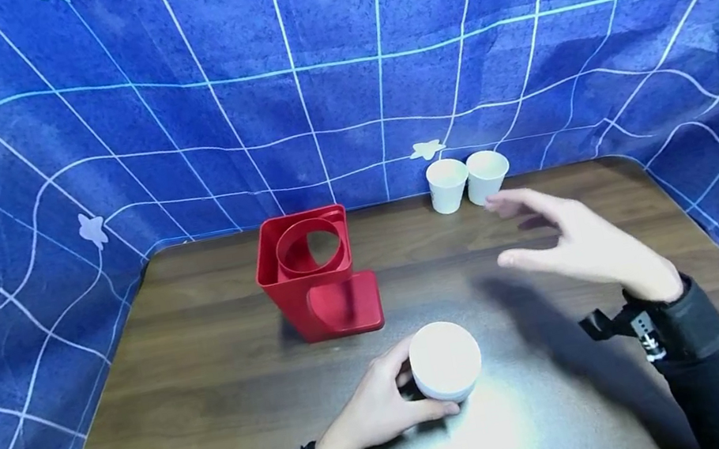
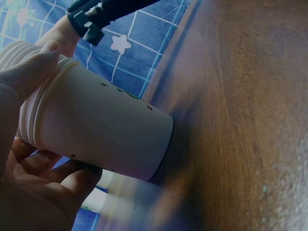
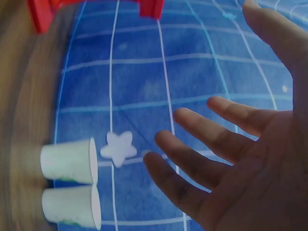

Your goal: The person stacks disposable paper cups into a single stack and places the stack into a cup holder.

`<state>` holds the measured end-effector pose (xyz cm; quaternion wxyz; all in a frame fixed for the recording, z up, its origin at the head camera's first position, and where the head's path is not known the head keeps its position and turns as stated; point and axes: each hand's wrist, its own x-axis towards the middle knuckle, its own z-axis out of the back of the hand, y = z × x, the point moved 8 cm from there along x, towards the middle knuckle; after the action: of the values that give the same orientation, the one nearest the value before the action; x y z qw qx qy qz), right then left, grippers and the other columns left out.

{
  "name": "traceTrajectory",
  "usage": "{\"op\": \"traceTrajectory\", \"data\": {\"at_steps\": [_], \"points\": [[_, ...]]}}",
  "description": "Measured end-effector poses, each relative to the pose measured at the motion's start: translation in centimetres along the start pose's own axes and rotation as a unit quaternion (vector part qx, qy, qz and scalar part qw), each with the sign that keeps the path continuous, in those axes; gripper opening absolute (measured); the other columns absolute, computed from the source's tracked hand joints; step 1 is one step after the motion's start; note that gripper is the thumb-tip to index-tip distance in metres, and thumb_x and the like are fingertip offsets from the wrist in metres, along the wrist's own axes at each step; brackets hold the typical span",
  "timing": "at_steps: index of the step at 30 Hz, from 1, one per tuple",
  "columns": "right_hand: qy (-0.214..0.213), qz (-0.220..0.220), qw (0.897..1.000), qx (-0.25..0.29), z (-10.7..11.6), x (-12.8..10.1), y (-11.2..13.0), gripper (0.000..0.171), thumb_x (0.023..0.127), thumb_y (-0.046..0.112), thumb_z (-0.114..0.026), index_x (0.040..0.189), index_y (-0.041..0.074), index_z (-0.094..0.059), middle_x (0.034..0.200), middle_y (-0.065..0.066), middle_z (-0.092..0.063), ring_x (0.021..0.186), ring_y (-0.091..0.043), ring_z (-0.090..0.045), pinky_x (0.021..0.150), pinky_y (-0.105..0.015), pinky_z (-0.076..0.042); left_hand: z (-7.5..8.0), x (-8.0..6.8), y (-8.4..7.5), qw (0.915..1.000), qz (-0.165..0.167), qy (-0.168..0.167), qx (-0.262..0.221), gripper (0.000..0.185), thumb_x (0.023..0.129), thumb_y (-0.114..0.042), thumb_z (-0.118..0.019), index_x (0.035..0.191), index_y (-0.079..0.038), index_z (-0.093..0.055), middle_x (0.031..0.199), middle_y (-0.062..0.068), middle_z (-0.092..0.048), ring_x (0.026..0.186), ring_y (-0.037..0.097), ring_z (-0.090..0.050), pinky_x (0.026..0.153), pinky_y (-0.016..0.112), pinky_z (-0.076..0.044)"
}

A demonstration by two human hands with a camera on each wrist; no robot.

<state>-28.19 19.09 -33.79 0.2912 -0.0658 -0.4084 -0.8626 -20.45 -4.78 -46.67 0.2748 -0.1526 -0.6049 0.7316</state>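
Observation:
A stack of white paper cups [image 1: 445, 360] stands near the front middle of the wooden table, rims up and base toward the wood. My left hand [image 1: 390, 399] grips it, with the thumb [image 2: 36, 72] on one side near the rims and the fingers curled around the other. Small dark marks show on the lowest cup's wall. My right hand [image 1: 567, 236] is held above the table to the right, fingers apart and slightly bent, holding nothing. Closest to it are two single paper cups, a left one [image 1: 447, 186] and a right one [image 1: 487, 175], standing side by side.
A red plastic holder [image 1: 343, 303] with a round ring in its top and a flat foot stands left of the cups. The wooden table [image 1: 178, 385] ends at a blue curtain [image 1: 336, 92] with white lines and stars.

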Motion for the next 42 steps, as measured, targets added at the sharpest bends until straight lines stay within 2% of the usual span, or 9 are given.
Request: {"op": "traceTrajectory", "data": {"at_steps": [4,11,13,18,23,26,32,39,42], "points": [[-0.04,-0.029,0.999,0.022,1.5,0.5,-1.5,0.067,0.089,0.004,-0.079,0.149,0.016,-0.052,0.141,-0.004,-0.061,0.122,0.003,-0.056,0.101,-0.014,-0.047,0.0,0.1,0.0,1.0,-0.003,0.002,-0.003,0.081,0.079,-0.02,-0.092,0.148,-0.028,-0.05,0.14,-0.004,-0.063,0.123,0.014,-0.065,0.107,0.03,-0.052],[-0.096,-0.064,0.993,0.035,3.2,1.0,-3.4,0.061,0.09,0.006,-0.078,0.146,0.013,-0.054,0.133,0.009,-0.063,0.119,0.0,-0.057,0.1,-0.013,-0.048,0.0,0.0,0.0,1.0,0.0,0.004,-0.001,0.082,0.079,-0.021,-0.092,0.148,-0.028,-0.049,0.141,-0.004,-0.062,0.125,0.015,-0.064,0.108,0.03,-0.051],[-0.109,-0.07,0.991,0.035,3.6,1.2,-3.9,0.06,0.09,0.007,-0.078,0.146,0.014,-0.055,0.133,0.007,-0.064,0.117,0.0,-0.058,0.098,-0.013,-0.048,0.0,0.0,0.0,1.0,-0.001,0.002,0.001,0.082,0.079,-0.021,-0.092,0.148,-0.028,-0.049,0.141,-0.005,-0.062,0.125,0.014,-0.064,0.108,0.03,-0.051],[-0.132,-0.087,0.987,0.025,4.2,1.5,-5.0,0.057,0.092,0.012,-0.077,0.146,0.013,-0.055,0.138,-0.01,-0.063,0.112,0.004,-0.06,0.096,-0.012,-0.049,0.1,0.0,-0.1,1.0,-0.003,0.0,0.007,0.082,0.078,-0.021,-0.092,0.148,-0.028,-0.049,0.14,-0.005,-0.063,0.125,0.014,-0.064,0.109,0.031,-0.051],[-0.142,-0.114,0.983,0.013,4.5,1.9,-6.3,0.058,0.093,0.02,-0.077,0.146,0.014,-0.055,0.142,-0.013,-0.061,0.114,0.004,-0.058,0.098,-0.014,-0.048,0.0,0.0,-0.1,1.0,0.001,0.003,0.006,0.082,0.079,-0.021,-0.092,0.148,-0.028,-0.049,0.14,-0.005,-0.063,0.124,0.014,-0.064,0.109,0.03,-0.05],[-0.146,-0.129,0.981,-0.001,4.6,2.0,-7.1,0.06,0.093,0.025,-0.077,0.148,0.015,-0.054,0.146,-0.013,-0.059,0.121,-0.006,-0.058,0.1,-0.017,-0.047,0.0,0.0,-0.1,1.0,0.001,0.006,0.004,0.082,0.079,-0.021,-0.091,0.149,-0.027,-0.049,0.14,-0.004,-0.063,0.124,0.014,-0.064,0.109,0.03,-0.051],[-0.17,-0.131,0.977,-0.011,4.5,2.9,-8.5,0.064,0.093,0.026,-0.078,0.15,0.012,-0.053,0.149,-0.016,-0.056,0.134,-0.031,-0.053,0.103,-0.022,-0.045,0.1,-0.1,-0.1,0.9999,0.001,0.005,0.011,0.081,0.079,-0.021,-0.091,0.149,-0.025,-0.049,0.139,-0.003,-0.064,0.122,0.013,-0.065,0.108,0.029,-0.051],[-0.211,-0.115,0.969,-0.06,3.9,4.0,-9.9,0.068,0.09,0.029,-0.078,0.149,0.006,-0.052,0.15,-0.018,-0.055,0.137,-0.037,-0.051,0.111,-0.05,-0.042,0.2,-0.1,0.1,0.9999,0.014,0.003,0.009,0.081,0.079,-0.022,-0.092,0.147,-0.029,-0.05,0.139,-0.007,-0.063,0.122,0.013,-0.065,0.108,0.029,-0.051],[-0.229,-0.105,0.965,-0.07,3.6,4.3,-10.6,0.07,0.088,0.028,-0.078,0.149,0.004,-0.052,0.15,-0.02,-0.054,0.139,-0.039,-0.049,0.117,-0.052,-0.038,0.1,-0.1,0.0,0.9999,0.013,0.004,0.007,0.081,0.078,-0.022,-0.092,0.147,-0.03,-0.05,0.138,-0.007,-0.064,0.122,0.014,-0.065,0.108,0.029,-0.051]]}}
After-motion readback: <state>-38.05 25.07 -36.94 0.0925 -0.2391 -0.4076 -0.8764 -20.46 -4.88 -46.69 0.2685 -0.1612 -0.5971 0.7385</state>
